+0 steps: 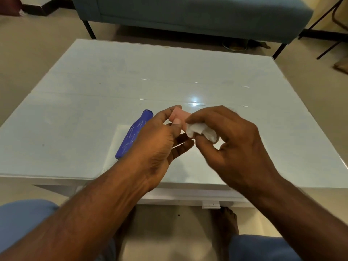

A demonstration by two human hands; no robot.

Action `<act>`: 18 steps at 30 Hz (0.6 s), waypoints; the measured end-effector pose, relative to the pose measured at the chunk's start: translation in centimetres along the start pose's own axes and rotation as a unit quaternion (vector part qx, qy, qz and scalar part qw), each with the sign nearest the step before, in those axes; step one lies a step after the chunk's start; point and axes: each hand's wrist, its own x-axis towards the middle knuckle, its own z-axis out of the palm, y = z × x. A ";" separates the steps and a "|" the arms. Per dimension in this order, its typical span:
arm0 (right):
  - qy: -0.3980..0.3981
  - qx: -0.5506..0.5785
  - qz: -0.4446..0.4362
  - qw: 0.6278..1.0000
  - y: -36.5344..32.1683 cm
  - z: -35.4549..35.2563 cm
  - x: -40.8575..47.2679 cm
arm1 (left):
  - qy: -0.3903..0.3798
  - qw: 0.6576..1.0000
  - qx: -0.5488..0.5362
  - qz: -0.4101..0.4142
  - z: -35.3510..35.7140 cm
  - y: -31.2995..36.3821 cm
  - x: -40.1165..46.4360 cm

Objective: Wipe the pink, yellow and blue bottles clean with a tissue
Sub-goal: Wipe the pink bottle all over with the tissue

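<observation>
At frame centre, you are pinching the pink bottle (pixel 178 114) in your left hand (pixel 160 146) while your right hand (pixel 231 146) is gripping the tissue (pixel 199 131); be turning it steadily.

- The bottle (pixel 178 114) pinched in my left hand (pixel 160 144) is pale pink.
- The tissue (pixel 199 131) bunched in my right hand (pixel 235 146) is plain white.
- The bottle lying on the table (pixel 134 135) is deep blue with thin pale scribbled lines.
- The tabletop (pixel 94 81) is glossy pale blue-white.
- The sofa (pixel 188 12) is teal.
- My trousers (pixel 22 223) are blue.
</observation>
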 end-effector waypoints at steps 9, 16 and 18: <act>0.000 -0.004 0.008 1.000 -0.3 0.1 -0.2 | -0.007 1.000 0.015 0.000 0.1 -0.1 0.1; 0.048 0.016 0.112 0.992 1.0 -0.8 0.2 | 0.004 1.000 0.022 0.005 0.1 -0.2 0.1; 0.048 0.011 0.093 0.994 0.7 -0.6 0.0 | 0.001 1.000 0.021 0.006 0.1 -0.2 0.1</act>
